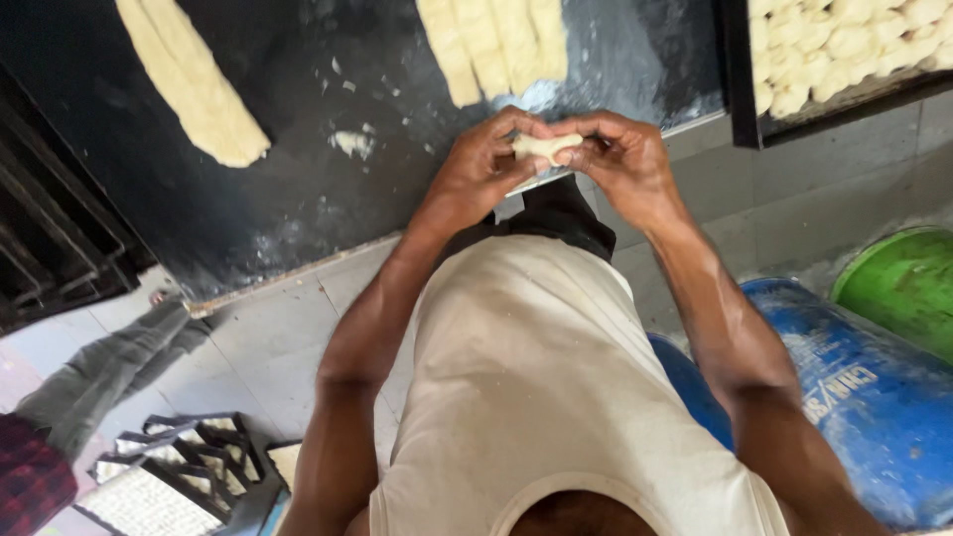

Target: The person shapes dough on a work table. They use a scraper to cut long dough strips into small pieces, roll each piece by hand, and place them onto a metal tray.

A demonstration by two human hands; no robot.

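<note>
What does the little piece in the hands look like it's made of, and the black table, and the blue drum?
Piece: soft pale dough, matte, pinched out of shape. Table: dark, smooth, perhaps painted board or metal, smeared with flour. Drum: likely plastic, glossy but scuffed.

Fingers hide most of the dough piece (544, 147).

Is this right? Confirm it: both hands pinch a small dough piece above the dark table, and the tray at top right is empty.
Not quite. In the head view the tray is full of shaped dough pieces. The rest holds: left hand and right hand pinch the small dough piece above the dark table.
</note>
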